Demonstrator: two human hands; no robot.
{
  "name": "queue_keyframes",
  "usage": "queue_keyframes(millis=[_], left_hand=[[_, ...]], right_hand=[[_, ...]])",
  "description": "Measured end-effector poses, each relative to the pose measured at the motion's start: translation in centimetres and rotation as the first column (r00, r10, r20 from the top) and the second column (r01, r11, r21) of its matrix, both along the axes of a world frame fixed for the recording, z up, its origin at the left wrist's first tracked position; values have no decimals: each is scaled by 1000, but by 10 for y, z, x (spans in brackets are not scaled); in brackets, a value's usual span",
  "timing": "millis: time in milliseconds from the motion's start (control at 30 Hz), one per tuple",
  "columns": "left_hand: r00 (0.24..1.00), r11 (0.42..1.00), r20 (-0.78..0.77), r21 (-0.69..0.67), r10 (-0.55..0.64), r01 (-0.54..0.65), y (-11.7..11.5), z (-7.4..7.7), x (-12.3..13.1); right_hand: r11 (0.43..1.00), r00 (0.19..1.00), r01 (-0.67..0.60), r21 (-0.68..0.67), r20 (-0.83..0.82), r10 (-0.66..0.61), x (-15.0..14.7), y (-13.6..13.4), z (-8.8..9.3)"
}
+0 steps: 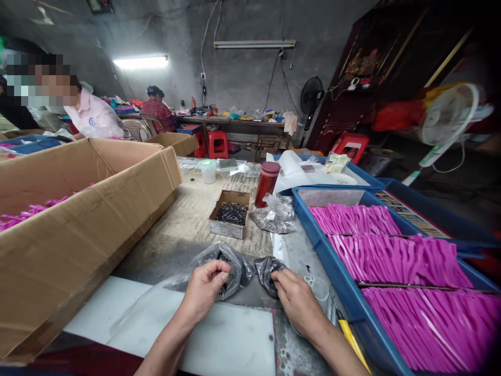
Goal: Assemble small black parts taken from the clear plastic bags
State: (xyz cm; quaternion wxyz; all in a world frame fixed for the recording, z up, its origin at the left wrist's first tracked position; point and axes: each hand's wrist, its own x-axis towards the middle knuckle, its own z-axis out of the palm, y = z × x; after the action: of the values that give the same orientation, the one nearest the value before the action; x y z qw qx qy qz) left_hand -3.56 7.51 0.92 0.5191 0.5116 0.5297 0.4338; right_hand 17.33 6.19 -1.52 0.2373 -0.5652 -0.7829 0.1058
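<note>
While both hands close on it, the plastic bag (pixel 238 269) lies across the worktop (pixel 188 209) just beyond a white board (pixel 230 339), with its long axis running from 9 to 3 o'clock. The left hand (pixel 205 287) is bunched shut, fingertips pinching the clear film at the bag's fuller 9 o'clock end. The right hand (pixel 295 297) curls its fingers tight round the dark, crumpled 3 o'clock end. The bulk of the bag sits at 12 o'clock from the left hand and nearer to it than to the right.

A yellow-handled tool (pixel 352 339) lies at 4 o'clock from the right hand, against the blue tray (pixel 336 277) of pink strips (pixel 395 261). Farther off at 12 o'clock stand a small cardboard box (pixel 230 214) of black parts, a second bag of small parts (pixel 276 214) and a red flask (pixel 267 183). A large carton (pixel 78 219) fills the 9 to 10 o'clock side.

The fingertips hide what they pinch. The dark contents are too small to name, and I cannot tell whether the two ends belong to one bag or two. Both forearms are cut off by the lower edge.
</note>
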Motion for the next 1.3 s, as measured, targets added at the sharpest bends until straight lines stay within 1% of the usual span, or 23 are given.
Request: queue_keyframes(millis=[133,233,400,533,733,933,1033,1133,1300], left_hand=[[994,998,101,-46,-34,39,0,2,0],[987,996,162,-82,-5,18,-2,2,1],[979,989,205,-147,25,6,-7,3,4],[970,989,244,-148,11,26,-9,3,6],[980,984,199,-170,-14,49,-13,5,9],[985,979,154,-175,-73,100,-16,9,16],[985,976,137,-175,-104,127,-19,8,21],[982,973,134,-172,-132,154,-21,6,26],[977,972,139,-147,-164,184,-25,1,34]], right_hand=[[999,1000,-6,-36,-14,6,-1,0,2],[998,1000,-5,-59,-17,4,-1,0,3],[999,999,15,-46,-52,-17,0,0,2],[998,996,24,-54,-82,-28,0,-1,2],[996,989,52,-68,-135,-60,0,-3,5],[992,968,78,-100,-232,-99,0,-9,16],[986,936,91,-141,-324,-133,-1,-14,21],[980,893,102,-170,-419,-166,-2,-20,21],[984,825,36,-172,-551,-126,-5,-28,21]])
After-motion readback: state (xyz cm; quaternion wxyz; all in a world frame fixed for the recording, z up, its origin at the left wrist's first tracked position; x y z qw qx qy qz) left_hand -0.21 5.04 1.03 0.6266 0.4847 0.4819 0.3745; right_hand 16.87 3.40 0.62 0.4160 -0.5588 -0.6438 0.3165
